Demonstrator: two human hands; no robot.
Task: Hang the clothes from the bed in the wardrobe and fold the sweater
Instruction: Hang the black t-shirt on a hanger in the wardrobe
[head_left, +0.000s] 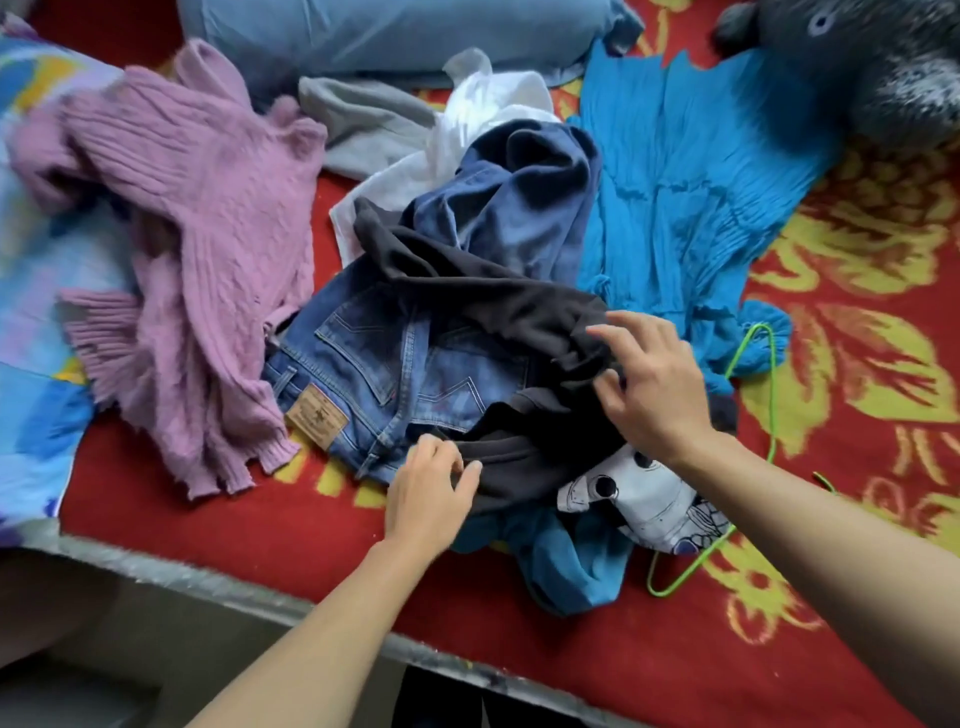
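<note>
A heap of clothes lies on the bed. A black garment (498, 291) with a white printed patch drapes over blue jeans (374, 364) in the middle. My left hand (428, 493) pinches the black garment's near edge. Over its right side hovers my right hand (649, 384), fingers spread and touching the cloth. A crumpled pink knitted sweater (192, 249) sits to the left. To the right a bright blue dress (691, 187) is spread out. A thin green wire hanger (769, 395) pokes out from under the clothes at the right.
A grey garment (363, 124) and a white one (478, 114) lie behind the heap. At the back are a blue pillow (395, 36) and a grey plush toy (872, 62). A colourful blanket (36, 312) is at the left. The red patterned bedspread (831, 519) ends at the near bed edge (208, 577).
</note>
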